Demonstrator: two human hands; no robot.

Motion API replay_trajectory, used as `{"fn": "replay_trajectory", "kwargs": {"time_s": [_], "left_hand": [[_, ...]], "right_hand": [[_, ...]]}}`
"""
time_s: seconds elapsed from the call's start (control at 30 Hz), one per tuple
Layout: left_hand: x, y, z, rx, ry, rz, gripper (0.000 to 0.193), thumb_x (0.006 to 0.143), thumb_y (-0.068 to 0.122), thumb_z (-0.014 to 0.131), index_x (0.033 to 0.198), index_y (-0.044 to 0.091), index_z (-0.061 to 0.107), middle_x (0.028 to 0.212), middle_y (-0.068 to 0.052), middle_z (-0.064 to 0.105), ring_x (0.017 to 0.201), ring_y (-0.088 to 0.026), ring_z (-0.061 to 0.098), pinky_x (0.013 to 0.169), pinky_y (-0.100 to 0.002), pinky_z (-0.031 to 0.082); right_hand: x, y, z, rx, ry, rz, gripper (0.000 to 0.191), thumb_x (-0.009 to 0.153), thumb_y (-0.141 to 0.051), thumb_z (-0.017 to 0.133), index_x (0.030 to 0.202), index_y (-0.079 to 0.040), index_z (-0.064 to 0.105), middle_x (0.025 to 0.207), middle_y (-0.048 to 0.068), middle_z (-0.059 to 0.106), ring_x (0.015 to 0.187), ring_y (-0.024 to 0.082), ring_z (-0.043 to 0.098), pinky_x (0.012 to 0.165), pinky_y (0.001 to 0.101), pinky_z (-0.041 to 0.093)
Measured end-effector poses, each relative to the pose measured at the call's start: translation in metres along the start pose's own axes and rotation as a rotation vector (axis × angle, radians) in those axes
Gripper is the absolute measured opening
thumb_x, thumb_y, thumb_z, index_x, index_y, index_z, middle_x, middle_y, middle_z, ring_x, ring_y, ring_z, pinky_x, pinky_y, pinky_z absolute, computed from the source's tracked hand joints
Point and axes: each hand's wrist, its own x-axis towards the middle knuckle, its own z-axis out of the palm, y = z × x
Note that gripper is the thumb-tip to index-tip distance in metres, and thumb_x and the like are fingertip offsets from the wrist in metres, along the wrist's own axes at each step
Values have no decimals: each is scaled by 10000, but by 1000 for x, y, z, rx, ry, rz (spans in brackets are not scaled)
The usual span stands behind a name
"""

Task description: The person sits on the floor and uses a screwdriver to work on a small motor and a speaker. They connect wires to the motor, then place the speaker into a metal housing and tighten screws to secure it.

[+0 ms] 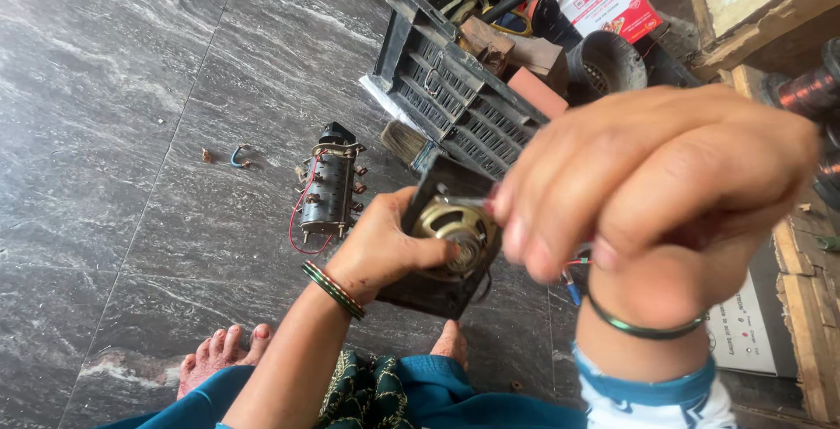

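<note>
On the far left, on the grey marble floor [114,131], lie a small copper piece [206,156] and a short bent blue wire [239,156], near each other. To the right of them rests a black rotary switch block [329,191] with brass terminals and a thin red wire looping from it. Just beside it, further right, a paint brush [405,143] lies against the bottom of a black plastic crate [455,87], which holds tools and wooden blocks.

Lower in the middle, the left hand [381,249] grasps a small black box with a round metal speaker part [451,245] and holds it above the floor, in front of the person's knees. The thumb presses on the front face, near the round brass-coloured centre. Green bangles sit on this wrist.

To the right, very near the camera, the right hand [656,193] is clenched, and its fingertips touch the upper right edge of the box. A thin metal tool tip seems to come out there, but I cannot tell clearly what the fingers pinch.
</note>
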Motion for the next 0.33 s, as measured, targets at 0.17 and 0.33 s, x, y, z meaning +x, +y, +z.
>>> {"fn": "replay_trajectory", "kwargs": {"time_s": [0.17,0.33], "left_hand": [[0,-5,5,-39,100,-13,516,658,55,822,1144,-19,664,1014,-79,775,883,-136,744,801,-280,617],[2,-13,6,-204,273,-35,506,684,49,810,1159,-40,661,1012,-112,765,864,-185,737,792,-322,619]], "right_hand": [[-13,25,28,191,259,57,355,959,-232,752,714,-33,588,596,58,611,496,143,589,479,280,521],[-33,51,68,165,567,31,358,960,-231,778,742,-30,577,613,66,587,516,143,539,480,272,484]]}}
